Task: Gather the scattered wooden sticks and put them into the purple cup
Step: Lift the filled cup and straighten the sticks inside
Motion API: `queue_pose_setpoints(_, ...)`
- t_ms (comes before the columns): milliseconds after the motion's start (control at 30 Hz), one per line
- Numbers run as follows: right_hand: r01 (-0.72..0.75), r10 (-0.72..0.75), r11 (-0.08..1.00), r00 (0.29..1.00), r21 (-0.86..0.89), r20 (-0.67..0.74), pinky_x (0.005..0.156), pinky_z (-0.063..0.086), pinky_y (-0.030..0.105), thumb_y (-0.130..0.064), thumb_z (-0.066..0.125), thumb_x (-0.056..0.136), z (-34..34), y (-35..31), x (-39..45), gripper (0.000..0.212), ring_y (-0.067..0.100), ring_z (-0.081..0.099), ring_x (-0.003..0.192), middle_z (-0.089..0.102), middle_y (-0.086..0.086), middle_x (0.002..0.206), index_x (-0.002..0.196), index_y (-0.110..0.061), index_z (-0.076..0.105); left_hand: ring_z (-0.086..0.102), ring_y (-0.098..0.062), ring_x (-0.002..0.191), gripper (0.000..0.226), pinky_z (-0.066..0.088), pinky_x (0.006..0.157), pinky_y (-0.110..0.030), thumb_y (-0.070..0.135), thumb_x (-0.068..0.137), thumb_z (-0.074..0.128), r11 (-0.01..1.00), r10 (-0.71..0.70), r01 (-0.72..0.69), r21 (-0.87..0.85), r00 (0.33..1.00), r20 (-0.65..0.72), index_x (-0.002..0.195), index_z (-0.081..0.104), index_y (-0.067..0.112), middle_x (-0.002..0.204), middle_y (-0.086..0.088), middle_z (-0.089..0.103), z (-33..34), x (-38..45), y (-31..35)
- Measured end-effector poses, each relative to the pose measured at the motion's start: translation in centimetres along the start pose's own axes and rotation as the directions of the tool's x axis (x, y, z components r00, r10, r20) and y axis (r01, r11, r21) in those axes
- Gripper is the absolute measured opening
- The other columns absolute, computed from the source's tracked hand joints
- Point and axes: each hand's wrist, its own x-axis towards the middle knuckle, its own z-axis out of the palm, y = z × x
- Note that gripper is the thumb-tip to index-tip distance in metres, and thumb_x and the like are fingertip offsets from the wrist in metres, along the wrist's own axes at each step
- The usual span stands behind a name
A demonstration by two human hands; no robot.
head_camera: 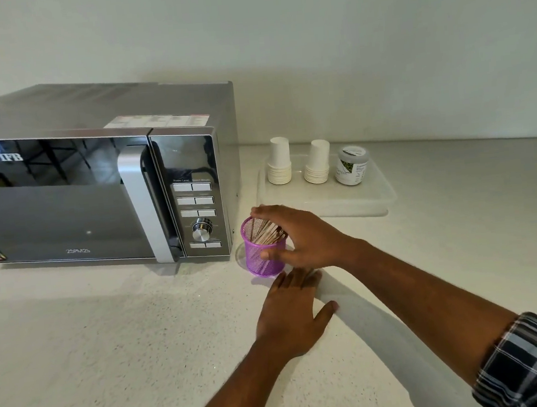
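A purple mesh cup (258, 256) stands upright on the white counter, just right of the microwave's front corner. Several wooden sticks (267, 231) lean inside it, their tops above the rim. My right hand (299, 236) wraps the cup from the right, fingers over the rim and stick tops, thumb on the front of the mesh. My left hand (294, 314) lies flat on the counter just in front of the cup, palm down, fingers together, holding nothing. No loose sticks show on the counter.
A silver microwave (97, 192) fills the left. A clear tray (374, 200) at the back right carries two stacks of white paper cups (279, 166) and a small jar (352, 165). A small clear round lid or dish (240, 254) lies beside the cup's base.
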Motion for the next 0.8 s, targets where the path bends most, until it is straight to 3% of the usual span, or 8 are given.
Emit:
queue_pose_setpoints(133, -0.02, 0.071, 0.986, 0.95, 0.168, -0.304, 0.113, 0.045, 0.042, -0.058, 0.077, 0.078, 0.4, 0.6, 0.0, 0.087, 0.018, 0.046, 0.14, 0.044, -0.004, 0.156, 0.15, -0.03, 0.039, 0.041, -0.017, 0.146, 0.078, 0.014, 0.113, -0.035, 0.082, 0.088, 0.026, 1.0, 0.009, -0.009, 0.002, 1.0, 0.005, 0.152, 0.034, 0.038, 0.159, 0.017, 0.039, 0.1, 0.2, 0.0)
queue_pose_setpoints(200, -0.107, 0.167, 0.964, 0.956, 0.242, -0.241, 0.114, 0.04, 0.038, -0.065, 0.081, 0.068, 1.0, 0.5, 0.1, 0.107, 0.02, 0.039, 0.145, 0.036, -0.002, 0.162, 0.154, -0.034, 0.026, 0.045, -0.017, 0.143, 0.077, 0.016, 0.112, -0.034, 0.083, 0.088, 0.026, 1.0, 0.008, -0.008, 0.001, 1.0, -0.021, 0.151, 0.036, 0.038, 0.156, 0.018, 0.043, 0.2, 0.2, 0.1)
queue_pose_setpoints(300, -0.185, 0.24, 0.918, 0.964, 0.351, -0.119, 0.111, 0.045, 0.033, -0.056, 0.092, 0.06, 3.1, 0.4, 0.2, 0.128, 0.022, 0.046, 0.142, 0.038, 0.001, 0.161, 0.158, -0.036, 0.011, 0.055, -0.016, 0.134, 0.077, 0.027, 0.111, -0.032, 0.083, 0.087, 0.028, 0.999, -0.006, 0.004, -0.038, 0.999, -0.051, 0.147, 0.042, 0.036, 0.148, 0.016, 0.054, 0.2, -0.2, 0.2)
queue_pose_setpoints(433, -0.195, 0.315, 0.865, 0.929, 0.463, -0.196, 0.107, 0.053, 0.04, -0.045, 0.096, 0.061, 4.5, 0.9, 0.4, 0.127, 0.024, 0.056, 0.132, 0.051, 0.004, 0.15, 0.157, -0.037, 0.012, 0.055, -0.015, 0.133, 0.079, 0.025, 0.109, -0.026, 0.082, 0.087, 0.029, 0.999, -0.006, 0.003, -0.052, 0.999, -0.051, 0.147, 0.045, 0.033, 0.146, 0.013, 0.056, -0.4, -0.3, 0.5)
queue_pose_setpoints(600, -0.163, 0.319, 0.849, 0.916, 0.502, -0.242, 0.107, 0.053, 0.037, -0.039, 0.097, 0.061, 3.8, 2.4, -0.8, 0.127, 0.022, 0.055, 0.131, 0.052, 0.004, 0.147, 0.156, -0.036, 0.015, 0.062, -0.013, 0.121, 0.051, 0.036, 0.111, -0.027, 0.057, 0.095, 0.054, 0.992, 0.061, -0.076, -0.098, 0.988, -0.142, 0.137, 0.058, 0.027, 0.135, 0.01, 0.065, -1.4, -1.2, 1.2)
queue_pose_setpoints(633, -0.158, 0.321, 0.846, 0.914, 0.509, -0.249, 0.106, 0.053, 0.035, -0.039, 0.098, 0.06, 3.5, 2.9, -1.2, 0.127, 0.021, 0.056, 0.131, 0.053, 0.003, 0.146, 0.156, -0.036, 0.015, 0.065, -0.012, 0.113, 0.043, 0.045, 0.109, -0.029, 0.051, 0.095, 0.058, 0.989, 0.069, -0.092, -0.116, 0.979, -0.192, 0.13, 0.062, 0.027, 0.127, 0.009, 0.069, -1.5, -1.5, 1.3)
queue_pose_setpoints(700, -0.143, 0.322, 0.834, 0.911, 0.533, -0.259, 0.101, 0.054, 0.026, -0.038, 0.099, 0.058, 2.8, 4.2, -2.3, 0.129, 0.018, 0.057, 0.128, 0.054, 0.001, 0.144, 0.156, -0.038, 0.015, 0.064, -0.008, 0.089, 0.026, 0.056, 0.09, -0.029, 0.044, 0.091, 0.064, 0.986, 0.06, -0.109, -0.128, 0.938, -0.342, 0.111, 0.064, 0.027, 0.107, 0.008, 0.072, -1.6, -1.9, 1.7)
queue_pose_setpoints(800, -0.147, 0.324, 0.823, 0.915, 0.549, -0.241, 0.086, 0.053, 0.009, -0.047, 0.097, 0.054, 2.0, 5.7, -4.4, 0.131, 0.011, 0.061, 0.121, 0.056, -0.011, 0.136, 0.154, -0.044, 0.014, 0.053, -0.008, 0.08, 0.031, 0.052, 0.075, -0.021, 0.042, 0.083, 0.072, 0.974, -0.09, -0.017, -0.226, 0.884, -0.459, 0.104, 0.052, 0.03, 0.099, 0.01, 0.061, -2.3, -2.0, 2.2)
